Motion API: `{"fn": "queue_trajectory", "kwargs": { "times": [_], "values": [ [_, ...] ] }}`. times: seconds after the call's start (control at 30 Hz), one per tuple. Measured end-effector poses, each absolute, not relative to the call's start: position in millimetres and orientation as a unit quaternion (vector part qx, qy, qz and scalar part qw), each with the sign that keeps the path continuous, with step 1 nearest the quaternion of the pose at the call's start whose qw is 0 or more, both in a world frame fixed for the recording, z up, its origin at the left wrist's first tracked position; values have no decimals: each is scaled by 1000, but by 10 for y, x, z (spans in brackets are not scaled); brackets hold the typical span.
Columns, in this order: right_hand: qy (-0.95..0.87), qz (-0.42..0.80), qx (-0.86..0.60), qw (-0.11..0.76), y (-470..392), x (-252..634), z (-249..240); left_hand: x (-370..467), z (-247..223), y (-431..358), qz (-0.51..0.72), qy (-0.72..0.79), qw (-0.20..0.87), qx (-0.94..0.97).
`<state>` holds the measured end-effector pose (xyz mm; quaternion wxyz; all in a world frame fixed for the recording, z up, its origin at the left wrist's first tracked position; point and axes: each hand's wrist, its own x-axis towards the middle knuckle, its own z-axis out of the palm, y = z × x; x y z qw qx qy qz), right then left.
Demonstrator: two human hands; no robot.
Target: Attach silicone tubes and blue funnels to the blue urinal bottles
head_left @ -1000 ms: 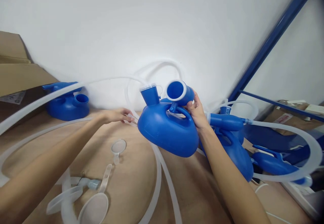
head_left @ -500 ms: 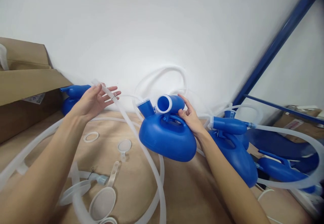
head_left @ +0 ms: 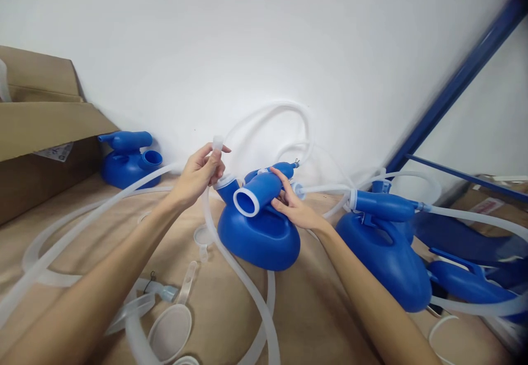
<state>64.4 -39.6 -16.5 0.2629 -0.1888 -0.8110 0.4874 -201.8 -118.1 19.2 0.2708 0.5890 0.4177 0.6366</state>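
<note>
A blue container [head_left: 259,241] with a white-rimmed tube on top is at the centre, its tube opening turned toward me. My right hand [head_left: 295,205] grips that upper tube from the right. The end of a translucent hose [head_left: 237,271] is pinched in my left hand [head_left: 206,168], just left of the container's short spout; the hose hangs down in front of it. Behind the container, another blue container is partly hidden.
A blue container [head_left: 127,167] stands at the left beside a cardboard box [head_left: 37,134]. More blue containers [head_left: 381,260] with hoses are at the right. White lids [head_left: 170,332] and looped hoses lie on the brown surface [head_left: 322,310].
My left hand has moved right with the hose, and its open fingers have closed on the end. The container has moved slightly left, its tube tilting further toward me.
</note>
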Motion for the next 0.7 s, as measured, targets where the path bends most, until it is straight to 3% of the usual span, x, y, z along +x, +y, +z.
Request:
{"fn": "queue_trajectory", "kwargs": {
  "times": [0.3,0.53,0.7],
  "values": [
    [-818,341,-326,330,-820,291,-43,-1972,186,-1175,636,428,273,582],
    [-885,172,-281,330,-1041,129,-201,-1978,193,-1180,638,421,290,576],
    [-884,239,-188,355,-995,169,-190,-1960,143,-1144,654,402,317,557]
  ]
}}
